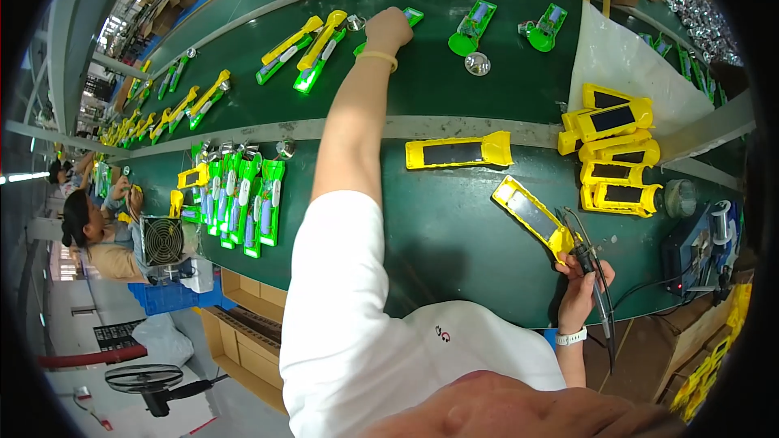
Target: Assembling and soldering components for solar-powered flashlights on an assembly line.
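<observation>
My left arm stretches far across the bench, and my left hand (389, 30) is closed over a green flashlight housing half (413, 17) on the belt. Most of that half is hidden under the fingers. My right hand (577, 294) is low at the right, wrapped round a soldering iron (599, 295) with a black cable. Just past its fingers lies a yellow housing half (531, 215) with a dark panel, its wide end against the hand. Another yellow half (457, 153) rests crosswise farther off, near the rail.
Left of my arm lie several green housings (235, 199) with batteries. More green halves (479, 24) and yellow-green pairs (322, 45) sit on the belt (519, 73). Stacked yellow halves (617, 150) and a blue soldering station (686, 255) are at the right. A co-worker (101, 231) sits left.
</observation>
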### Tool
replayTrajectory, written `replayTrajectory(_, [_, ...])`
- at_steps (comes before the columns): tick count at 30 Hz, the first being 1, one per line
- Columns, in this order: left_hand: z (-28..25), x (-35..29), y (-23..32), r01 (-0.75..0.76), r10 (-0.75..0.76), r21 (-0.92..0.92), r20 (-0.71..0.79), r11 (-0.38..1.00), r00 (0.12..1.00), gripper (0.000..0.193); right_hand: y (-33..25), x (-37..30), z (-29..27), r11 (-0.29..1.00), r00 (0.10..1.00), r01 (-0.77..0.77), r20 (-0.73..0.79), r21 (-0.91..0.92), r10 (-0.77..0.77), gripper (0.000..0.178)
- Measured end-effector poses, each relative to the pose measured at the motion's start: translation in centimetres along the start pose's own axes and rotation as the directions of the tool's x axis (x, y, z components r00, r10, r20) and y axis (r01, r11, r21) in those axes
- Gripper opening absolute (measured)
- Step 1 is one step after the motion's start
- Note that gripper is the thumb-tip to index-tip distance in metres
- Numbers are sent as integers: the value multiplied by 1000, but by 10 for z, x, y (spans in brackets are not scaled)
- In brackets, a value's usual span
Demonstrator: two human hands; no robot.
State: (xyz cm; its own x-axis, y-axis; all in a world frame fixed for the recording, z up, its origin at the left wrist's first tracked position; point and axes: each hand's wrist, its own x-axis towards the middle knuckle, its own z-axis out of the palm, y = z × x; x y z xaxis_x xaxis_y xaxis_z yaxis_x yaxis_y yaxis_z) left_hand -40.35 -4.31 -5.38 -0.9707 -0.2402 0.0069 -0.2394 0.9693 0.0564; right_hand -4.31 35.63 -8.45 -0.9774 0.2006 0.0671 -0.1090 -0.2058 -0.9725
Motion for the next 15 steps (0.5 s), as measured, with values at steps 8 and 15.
replayTrajectory(8, [-80,-138,-29,-573,556,-65,-170,817,813,43,3,-1,-6,997,1000,-5,14,83,4,26])
replayTrajectory(15, [-48,-318,12,-987,999,-156,20,-31,-34,31,-3,7,-8,991,997,-76,-5,112,77,29])
